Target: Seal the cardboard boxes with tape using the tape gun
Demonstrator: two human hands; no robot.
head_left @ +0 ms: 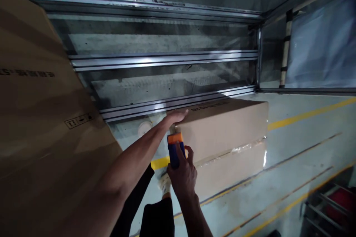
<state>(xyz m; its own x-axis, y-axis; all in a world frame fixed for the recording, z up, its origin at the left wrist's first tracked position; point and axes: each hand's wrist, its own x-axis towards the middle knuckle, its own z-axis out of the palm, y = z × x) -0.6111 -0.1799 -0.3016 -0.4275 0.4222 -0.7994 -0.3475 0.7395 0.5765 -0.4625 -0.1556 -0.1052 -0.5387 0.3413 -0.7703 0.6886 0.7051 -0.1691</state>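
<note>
A long brown cardboard box (228, 126) lies in front of me, with clear tape along the seam of its near side. My left hand (177, 117) rests on the top left edge of the box, its fingers stretched out. In my right hand (184, 176) is a blue and orange tape dispenser (175, 152), its orange end up against the left end of the box. A shiny bit of what looks like tape shows just above that end. The left end face of the box is mostly hidden.
A second, larger cardboard box (55, 129) stands close on my left. Metal rails (167, 60) of a frame run behind the taped box. A bluish sheet (322, 44) hangs at the right. Yellow lines (306, 113) mark the floor, and a dark rack (330, 203) stands lower right.
</note>
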